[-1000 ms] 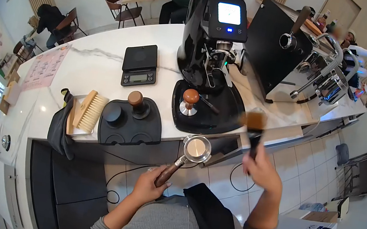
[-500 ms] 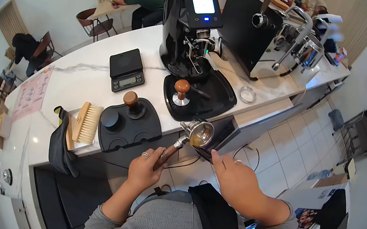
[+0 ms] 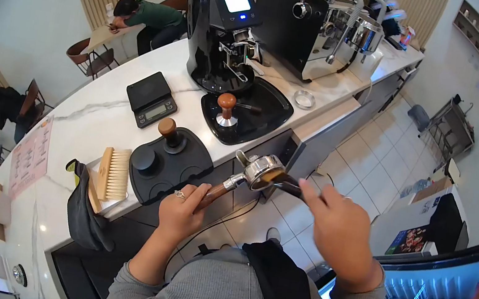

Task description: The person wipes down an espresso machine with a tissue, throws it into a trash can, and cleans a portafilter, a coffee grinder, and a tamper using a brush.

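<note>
My left hand (image 3: 181, 210) is wrapped round the wooden handle of a portafilter (image 3: 262, 172), whose metal basket is tilted toward the right. In my right hand (image 3: 340, 233) is a black-handled brush (image 3: 289, 186), its brown bristles inside the basket. Behind them on the counter, a wood-topped tamper (image 3: 227, 107) stands on a black tray (image 3: 270, 112) below the grinder (image 3: 217, 33). A second wood-handled tool (image 3: 170, 135) sits on the black tamping mat (image 3: 177, 168).
Around lie a black scale (image 3: 152, 100), a wooden brush (image 3: 116, 174), a dark cloth (image 3: 88, 213) and a metal ring (image 3: 304, 100). An espresso machine (image 3: 296, 27) stands behind. Two people sit at tables beyond the counter. A drawer (image 3: 325, 125) juts out.
The brush in my right hand has come down and left into the basket. The portafilter has gone from level to tilted. The view has shifted, and a lit case shows at lower right.
</note>
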### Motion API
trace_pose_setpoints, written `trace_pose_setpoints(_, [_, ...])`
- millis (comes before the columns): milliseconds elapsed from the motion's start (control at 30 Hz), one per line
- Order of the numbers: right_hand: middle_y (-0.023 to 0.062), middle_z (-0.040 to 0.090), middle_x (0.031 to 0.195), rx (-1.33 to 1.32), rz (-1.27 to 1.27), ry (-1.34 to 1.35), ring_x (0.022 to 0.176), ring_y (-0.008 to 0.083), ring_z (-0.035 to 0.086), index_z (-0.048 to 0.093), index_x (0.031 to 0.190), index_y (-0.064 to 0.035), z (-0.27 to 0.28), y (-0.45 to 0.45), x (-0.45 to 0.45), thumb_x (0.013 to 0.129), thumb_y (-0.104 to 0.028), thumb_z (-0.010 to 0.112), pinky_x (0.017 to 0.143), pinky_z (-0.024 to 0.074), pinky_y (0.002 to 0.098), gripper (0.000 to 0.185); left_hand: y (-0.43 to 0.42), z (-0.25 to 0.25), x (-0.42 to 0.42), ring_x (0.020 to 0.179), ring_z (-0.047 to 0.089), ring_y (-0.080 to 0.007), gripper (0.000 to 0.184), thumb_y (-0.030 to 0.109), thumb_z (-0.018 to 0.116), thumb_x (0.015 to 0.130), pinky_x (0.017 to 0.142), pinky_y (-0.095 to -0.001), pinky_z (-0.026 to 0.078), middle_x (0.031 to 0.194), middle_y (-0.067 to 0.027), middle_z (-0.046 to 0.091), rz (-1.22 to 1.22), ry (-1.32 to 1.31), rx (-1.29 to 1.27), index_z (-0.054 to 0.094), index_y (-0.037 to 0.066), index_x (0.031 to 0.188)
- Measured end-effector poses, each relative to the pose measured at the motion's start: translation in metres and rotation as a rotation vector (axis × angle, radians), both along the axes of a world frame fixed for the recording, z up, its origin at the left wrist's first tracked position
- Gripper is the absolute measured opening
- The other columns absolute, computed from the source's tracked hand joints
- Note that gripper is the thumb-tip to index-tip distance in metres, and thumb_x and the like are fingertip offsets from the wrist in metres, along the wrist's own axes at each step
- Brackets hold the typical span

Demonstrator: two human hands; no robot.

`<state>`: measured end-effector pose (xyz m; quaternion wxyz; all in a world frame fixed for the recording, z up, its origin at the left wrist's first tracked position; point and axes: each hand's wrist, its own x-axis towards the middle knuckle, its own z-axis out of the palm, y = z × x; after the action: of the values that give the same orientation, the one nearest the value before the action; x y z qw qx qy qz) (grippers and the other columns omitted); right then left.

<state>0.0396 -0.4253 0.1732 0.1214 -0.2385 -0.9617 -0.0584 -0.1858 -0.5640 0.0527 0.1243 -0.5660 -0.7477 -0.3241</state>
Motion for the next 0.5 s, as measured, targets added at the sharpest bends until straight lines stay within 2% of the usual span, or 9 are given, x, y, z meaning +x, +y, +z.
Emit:
trace_pose_setpoints(67, [0.0077, 0.046, 0.073, 0.051, -0.004, 0.049, 0.057, 0.0221, 0.052, 0.055, 0.112, -0.0068, -0.008, -0.01, -0.006, 0.07, -0.002, 0.051, 0.046, 0.0403, 0.0335, 0.043, 0.0, 0.0, -0.002, 0.058, 0.055, -0.0258, 0.036, 0.005, 0.068, 0.063, 0.05, -0.0318, 0.043, 0.072, -0.0073, 0.054, -0.002, 0.006, 0.04, 0.059, 0.01, 0.097])
trace_pose_setpoints(167, [0.0075, 0.047, 0.073, 0.03, 0.042, -0.032, 0.059, 0.023, 0.053, 0.055, 0.112, -0.0083, -0.018, -0.016, -0.006, 0.069, -0.002, 0.051, 0.047, 0.0409, 0.0342, 0.044, -0.004, 0.005, -0.01, 0.059, 0.055, -0.026, 0.036, 0.004, 0.068, 0.063, 0.05, -0.0318, 0.043, 0.072, -0.0076, 0.055, 0.007, 0.031, 0.07, 0.059, 0.009, 0.097])
trace_pose_setpoints(267, [0.0082, 0.048, 0.075, 0.023, -0.127, -0.044, 0.059, 0.0241, 0.053, 0.053, 0.114, -0.0074, -0.003, -0.018, 0.002, 0.07, -0.002, 0.051, 0.048, 0.0419, 0.0344, 0.044, -0.006, 0.004, -0.009, 0.06, 0.055, -0.0265, 0.036, 0.003, 0.068, 0.063, 0.051, -0.0321, 0.043, 0.073, -0.0083, 0.055, -0.006, 0.008, 0.064, 0.058, 0.009, 0.097])
trace_pose_setpoints(433, [0.0098, 0.049, 0.077, -0.096, -0.207, 0.232, 0.06, 0.0284, 0.053, 0.052, 0.115, -0.0049, -0.02, -0.03, -0.01, 0.075, -0.003, 0.053, 0.052, 0.0428, 0.0367, 0.04, -0.001, 0.01, -0.001, 0.063, 0.055, -0.0279, 0.038, 0.003, 0.069, 0.063, 0.054, -0.0329, 0.043, 0.075, -0.0095, 0.055, -0.028, -0.115, 0.117, 0.057, 0.008, 0.099])
trace_pose_setpoints(500, [0.0105, 0.049, 0.078, -0.131, -0.223, 0.272, 0.061, 0.0293, 0.053, 0.051, 0.115, -0.0044, -0.009, -0.038, -0.004, 0.075, -0.003, 0.054, 0.052, 0.0425, 0.0371, 0.04, 0.001, 0.011, -0.003, 0.065, 0.055, -0.0287, 0.039, 0.003, 0.069, 0.063, 0.056, -0.0331, 0.044, 0.075, -0.01, 0.054, -0.011, -0.191, 0.13, 0.056, 0.008, 0.1])
